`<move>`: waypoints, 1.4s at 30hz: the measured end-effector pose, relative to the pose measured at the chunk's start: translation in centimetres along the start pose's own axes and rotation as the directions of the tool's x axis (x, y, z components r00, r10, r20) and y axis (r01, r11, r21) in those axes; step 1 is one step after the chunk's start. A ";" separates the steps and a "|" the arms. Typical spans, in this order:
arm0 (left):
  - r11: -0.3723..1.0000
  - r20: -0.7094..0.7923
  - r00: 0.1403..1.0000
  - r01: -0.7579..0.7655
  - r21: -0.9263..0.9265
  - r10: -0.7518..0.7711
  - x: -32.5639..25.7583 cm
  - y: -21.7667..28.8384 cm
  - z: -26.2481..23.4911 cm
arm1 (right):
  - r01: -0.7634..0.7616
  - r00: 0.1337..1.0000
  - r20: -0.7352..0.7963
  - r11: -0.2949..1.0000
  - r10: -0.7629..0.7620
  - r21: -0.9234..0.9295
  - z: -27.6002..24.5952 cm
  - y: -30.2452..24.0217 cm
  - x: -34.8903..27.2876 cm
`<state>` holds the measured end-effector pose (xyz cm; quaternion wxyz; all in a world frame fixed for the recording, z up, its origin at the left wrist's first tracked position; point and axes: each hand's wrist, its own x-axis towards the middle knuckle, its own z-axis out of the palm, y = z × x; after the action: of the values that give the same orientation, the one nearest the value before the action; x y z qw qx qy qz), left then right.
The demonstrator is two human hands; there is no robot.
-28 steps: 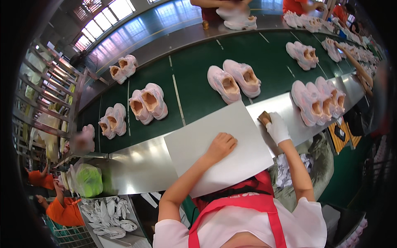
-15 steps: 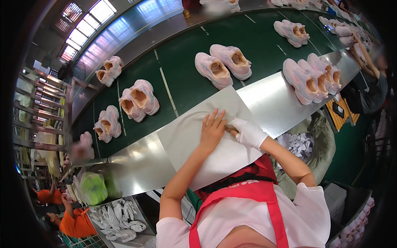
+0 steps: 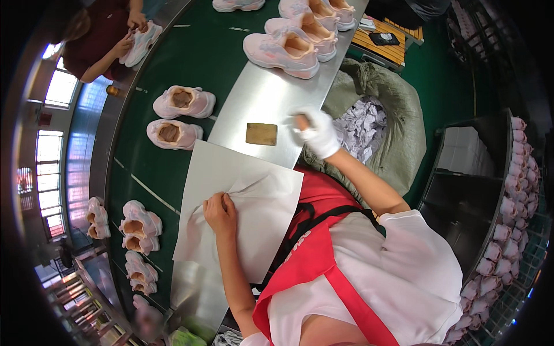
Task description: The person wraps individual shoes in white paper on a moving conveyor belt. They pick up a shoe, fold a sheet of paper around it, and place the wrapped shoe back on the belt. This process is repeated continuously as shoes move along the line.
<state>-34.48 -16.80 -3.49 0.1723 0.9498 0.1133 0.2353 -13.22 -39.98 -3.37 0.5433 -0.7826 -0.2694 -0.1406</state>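
Observation:
A large sheet of white paper (image 3: pixel 254 219) lies over the metal ledge and part of the green conveyor, creased around my left hand (image 3: pixel 221 213). The bare fingers of that hand are curled in, gripping the sheet. My right hand (image 3: pixel 317 134), in a white glove with a bare fingertip showing, is raised beside the ledge near the sack. Motion smears its fingers, so whether it holds anything is unclear. On the ledge between the paper and the shoes lies a small brown rectangular plate (image 3: pixel 261 134), apart from both hands.
Pairs of pale pink sneakers (image 3: pixel 176 118) stand along the green conveyor (image 3: pixel 150 179). Several more sneakers (image 3: pixel 283 52) sit on the metal ledge (image 3: pixel 248 104). An open sack (image 3: pixel 404 138) holds crumpled paper (image 3: pixel 363 124). Across the belt, a person (image 3: pixel 98 46) handles a shoe.
My view has turned to the right. My right hand has lifted off the paper, and the brown plate now lies on the ledge. My left hand's spread fingers have curled onto the sheet.

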 end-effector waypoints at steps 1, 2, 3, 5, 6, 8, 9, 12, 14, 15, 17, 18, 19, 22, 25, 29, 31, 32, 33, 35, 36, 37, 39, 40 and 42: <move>1.000 0.009 1.000 0.013 0.009 -0.013 -0.1 0.1 -0.1 | -0.281 0.957 -0.030 0.948 0.288 0.147 -2.0 1.4 -1.2; 0.999 0.016 0.999 0.029 0.021 -0.029 -0.2 0.4 -0.4 | -0.315 0.924 -0.157 0.926 0.349 0.206 -3.2 4.4 -2.3; 0.999 0.027 0.999 0.040 0.030 -0.041 -0.3 0.6 -0.7 | -0.487 0.825 -0.191 0.841 0.532 0.237 -4.7 8.2 -3.7; 0.998 0.048 0.997 0.058 0.029 -0.059 -0.5 0.4 -0.8 | -0.510 0.790 -0.308 0.847 0.530 0.149 -6.8 17.2 -6.3; 0.999 0.039 0.999 0.032 0.033 -0.034 -0.5 0.0 -0.7 | -0.607 0.742 -0.296 0.790 0.601 0.081 -7.3 22.5 -8.2; 0.999 0.047 0.998 0.033 0.038 -0.035 -0.7 -0.3 -0.7 | -0.585 0.811 -0.328 0.658 0.484 -0.475 -7.1 27.9 -10.3; 0.998 0.064 0.996 0.053 0.035 -0.055 -0.8 -0.3 -0.8 | -0.533 0.845 -0.341 0.605 0.412 -0.591 -6.6 29.4 -10.7; 0.998 0.080 0.995 0.064 0.024 -0.066 -0.7 -0.3 -1.1 | -0.511 0.834 -0.209 0.574 0.511 -0.639 -5.4 33.0 -12.2; 0.998 0.048 0.998 0.041 -0.044 -0.039 -0.6 -0.1 -1.3 | -0.588 0.683 -0.097 0.466 0.724 -0.661 -5.5 33.3 -12.2; 0.994 0.011 1.000 0.022 -0.107 -0.021 -0.5 0.0 -1.3 | -0.621 0.553 -0.034 0.385 0.832 -0.682 -5.9 32.4 -11.3; 0.973 -0.013 0.998 0.064 -0.221 -0.068 -0.2 0.5 -1.3 | -0.451 0.615 0.025 0.378 0.788 -0.809 -8.5 31.3 -11.6; 0.954 0.000 0.989 0.143 -0.264 -0.148 -0.5 0.8 -1.4 | -0.509 0.589 -0.013 0.359 0.808 -0.782 -9.9 27.4 -10.4; 0.927 0.016 0.974 0.221 -0.305 -0.227 -0.8 1.0 -1.5 | -0.552 0.573 -0.089 0.303 0.815 -0.777 -11.1 27.7 -11.3; 0.730 0.102 0.866 0.470 -0.496 -0.489 -1.1 1.3 -1.4 | -0.748 0.558 -0.279 0.327 0.782 -0.578 -16.3 23.1 -12.0; 0.651 0.272 0.842 0.534 -0.540 -0.466 1.2 3.9 -2.8 | -0.720 0.648 -0.340 0.693 0.682 0.018 -21.0 23.1 -14.6; 0.585 0.446 0.823 0.566 -0.581 -0.353 1.4 4.8 -4.9 | -0.457 0.780 -0.232 0.783 0.581 0.423 -15.2 7.3 -5.5; 0.430 0.533 0.796 0.605 -0.670 -0.288 2.8 6.8 -5.9 | -0.510 0.851 0.066 0.788 0.522 0.345 -11.4 0.6 -3.3; 0.390 0.514 0.811 0.585 -0.711 -0.280 2.3 7.0 -6.3 | -0.421 0.905 0.103 0.905 0.414 0.065 -7.4 -4.9 -1.7; 0.346 0.500 0.833 0.553 -0.758 -0.235 2.4 7.3 -6.7 | -0.242 0.935 0.278 0.969 0.220 0.049 -5.1 -6.5 -1.8; 0.360 0.478 0.822 0.566 -0.742 -0.309 2.0 6.7 -6.6 | -0.288 0.826 0.544 0.940 0.147 0.183 -0.8 -11.3 -1.8; 0.272 0.477 0.787 0.594 -0.757 -0.391 1.3 5.7 -6.5 | -0.196 0.843 0.537 0.942 0.020 0.273 1.4 -12.3 -2.1; 0.279 0.408 0.800 0.554 -0.785 -0.441 0.9 5.1 -7.1 | -0.108 0.851 0.515 0.926 -0.102 0.361 3.3 -12.9 -2.3; 0.308 0.267 0.812 0.469 -0.828 -0.518 0.0 4.2 -8.4 | -0.223 0.806 0.587 0.877 -0.080 0.426 4.7 -14.0 -2.5; 0.296 0.268 0.778 0.497 -0.816 -0.569 -0.9 3.6 -9.3 | -0.449 0.733 0.679 0.773 0.031 0.449 5.5 -14.1 -2.6; 0.363 0.248 0.749 0.548 -0.754 -0.615 -2.4 2.7 -10.5 | -0.647 0.581 0.814 0.604 -0.004 0.465 6.7 -14.5 -2.3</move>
<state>-41.26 -17.06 5.30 0.6392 0.6585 0.3311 0.2196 -23.94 -30.54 4.14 0.6604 -0.5196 -0.3352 0.4260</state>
